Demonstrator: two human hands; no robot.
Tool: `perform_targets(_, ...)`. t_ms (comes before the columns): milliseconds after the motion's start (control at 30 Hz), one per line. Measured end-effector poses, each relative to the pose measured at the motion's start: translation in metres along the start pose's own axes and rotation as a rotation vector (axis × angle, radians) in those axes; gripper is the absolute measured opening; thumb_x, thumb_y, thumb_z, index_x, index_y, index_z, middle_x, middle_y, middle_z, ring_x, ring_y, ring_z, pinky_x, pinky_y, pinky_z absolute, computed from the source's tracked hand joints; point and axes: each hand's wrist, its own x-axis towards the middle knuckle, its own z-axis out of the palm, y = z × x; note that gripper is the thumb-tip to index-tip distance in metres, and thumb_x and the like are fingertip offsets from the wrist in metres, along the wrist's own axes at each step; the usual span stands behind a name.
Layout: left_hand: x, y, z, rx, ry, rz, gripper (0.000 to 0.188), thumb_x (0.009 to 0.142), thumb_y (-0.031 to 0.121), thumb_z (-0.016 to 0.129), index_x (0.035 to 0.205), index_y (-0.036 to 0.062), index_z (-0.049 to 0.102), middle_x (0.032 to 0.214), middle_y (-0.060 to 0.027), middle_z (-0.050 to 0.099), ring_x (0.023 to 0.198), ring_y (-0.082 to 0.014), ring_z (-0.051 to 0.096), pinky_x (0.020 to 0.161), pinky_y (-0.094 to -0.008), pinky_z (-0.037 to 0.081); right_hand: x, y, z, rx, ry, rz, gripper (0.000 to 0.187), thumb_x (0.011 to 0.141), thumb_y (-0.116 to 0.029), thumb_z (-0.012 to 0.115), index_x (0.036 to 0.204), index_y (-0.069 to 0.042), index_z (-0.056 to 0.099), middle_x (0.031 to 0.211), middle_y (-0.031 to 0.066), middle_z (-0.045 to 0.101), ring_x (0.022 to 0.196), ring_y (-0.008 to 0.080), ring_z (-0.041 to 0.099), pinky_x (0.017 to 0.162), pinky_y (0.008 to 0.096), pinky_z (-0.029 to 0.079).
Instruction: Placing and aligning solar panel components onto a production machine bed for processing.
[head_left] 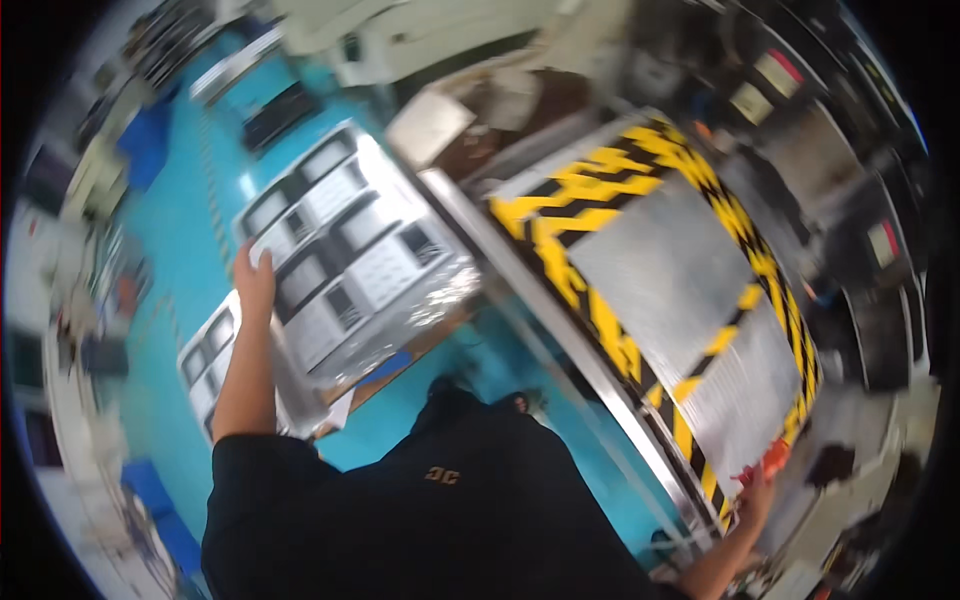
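Note:
On the left, my left hand (254, 280) reaches to the near-left edge of a stack of boxes (375, 260) wrapped in clear film. Its thumb and fingers are apart, and nothing shows in them. The box tops are white with grey and black printed panels. At the lower right, my right hand (755, 497) is closed around a small orange-red object (770, 461), too blurred to name. It is over the near corner of a metal-topped table (665, 240) bordered with yellow-and-black striped tape.
A second, lower wrapped stack (205, 360) stands left of the first. The table's metal edge rail (560, 310) runs diagonally between the stack and the tabletop. Dark equipment (860, 230) lines the right side. Beyond the stack, a dark flat item (280, 115) lies on the turquoise floor (185, 210).

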Motion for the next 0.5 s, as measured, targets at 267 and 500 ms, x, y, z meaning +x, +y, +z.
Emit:
perform_targets(267, -0.001, -0.069, -0.021, -0.695, -0.121, -0.823, 0.069, 0.091, 0.039, 0.063, 0.150, 0.0152, 0.035, 0.152, -0.0114, 0.037, 0.134, -0.0335, 0.039, 0.105, -0.0439, 0.033, -0.257, -0.252, 0.217, -0.672, -0.986, -0.622, 0.032, 0.085, -0.029, 0.072, 0.103, -0.002, 0.069, 0.078, 0.0029, 0.064, 0.077, 0.0154, 0.061, 0.073, 0.0323, 0.050)
perform_targets(500, 0.010, -0.076, -0.056, -0.594, -0.315, -0.686, 0.078, 0.092, 0.044, 0.062, 0.154, 0.0127, 0.028, 0.151, -0.0153, 0.039, 0.137, -0.0359, 0.038, 0.109, -0.0488, 0.029, -0.137, -0.075, 0.090, -0.347, 0.004, -0.210, 0.043, 0.095, -0.039, 0.065, 0.116, -0.001, 0.065, 0.099, 0.0050, 0.067, 0.072, 0.0141, 0.060, 0.063, 0.0312, 0.049)
